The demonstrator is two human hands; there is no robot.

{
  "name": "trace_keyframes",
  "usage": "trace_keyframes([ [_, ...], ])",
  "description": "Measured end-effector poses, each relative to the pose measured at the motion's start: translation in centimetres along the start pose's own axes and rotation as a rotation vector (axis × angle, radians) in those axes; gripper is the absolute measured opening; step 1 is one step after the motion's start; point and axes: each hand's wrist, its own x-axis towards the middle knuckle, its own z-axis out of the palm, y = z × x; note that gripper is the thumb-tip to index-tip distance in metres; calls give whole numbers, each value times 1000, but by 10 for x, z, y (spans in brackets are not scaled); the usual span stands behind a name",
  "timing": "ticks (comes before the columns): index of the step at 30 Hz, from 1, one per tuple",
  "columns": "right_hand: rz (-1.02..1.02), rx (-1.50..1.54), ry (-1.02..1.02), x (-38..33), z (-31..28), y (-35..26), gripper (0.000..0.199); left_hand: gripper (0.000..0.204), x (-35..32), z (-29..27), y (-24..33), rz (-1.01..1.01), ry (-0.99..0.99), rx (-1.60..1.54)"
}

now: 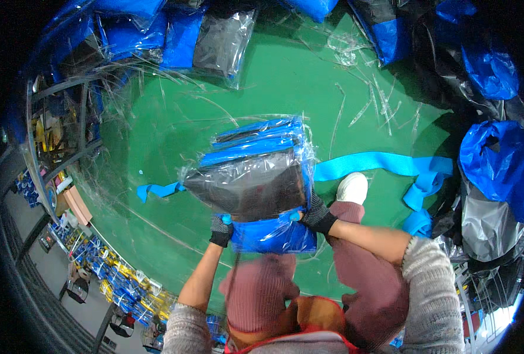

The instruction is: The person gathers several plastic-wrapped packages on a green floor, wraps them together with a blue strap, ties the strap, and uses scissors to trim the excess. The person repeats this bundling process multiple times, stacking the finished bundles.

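Observation:
A pack of folded blue and black sheets in clear plastic [253, 186] is in front of my knees, above the green floor. My left hand [221, 229], in a dark glove with a light blue thumb tip, grips its near left edge. My right hand [317, 216], gloved alike, clasps the near right side with the thumb on top; its other fingers are partly hidden. More blue and black packs [253, 135] lie just beyond it in a stack. A light blue strap [371, 163] shows on both sides of the stack; its middle is hidden.
Several wrapped packs [220, 44] lie along the far edge. Blue, black and grey bags [498, 171] stand at the right. Clear plastic strips [377, 100] litter the floor. A metal rack [55, 88] stands at the left. My white shoe [352, 189] is beside the strap.

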Motion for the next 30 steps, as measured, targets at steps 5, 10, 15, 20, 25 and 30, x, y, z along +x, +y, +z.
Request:
trace_keyframes([
  [5, 218, -264, -278, 14, 1, 17, 93, 28, 28, 0, -10, 251, -279, 451],
  [10, 181, -51, -4, 15, -19, -16, 104, 20, 42, -43, 21, -22, -487, -314],
  [15, 177, 98, 365, 46, -21, -82, 89, 46, 68, -87, 78, -143, -181, -1042],
  [20, 684, 48, 738, 122, -7, -95, 72, 42, 138, -32, 128, -81, 337, 141],
  [25, 852, -226, 857, 156, -11, -81, 69, 42, 170, -9, 139, -302, 393, -156],
  [30, 911, -206, 817, 171, -2, -56, 65, 49, 187, -4, 155, -363, 501, -403],
])
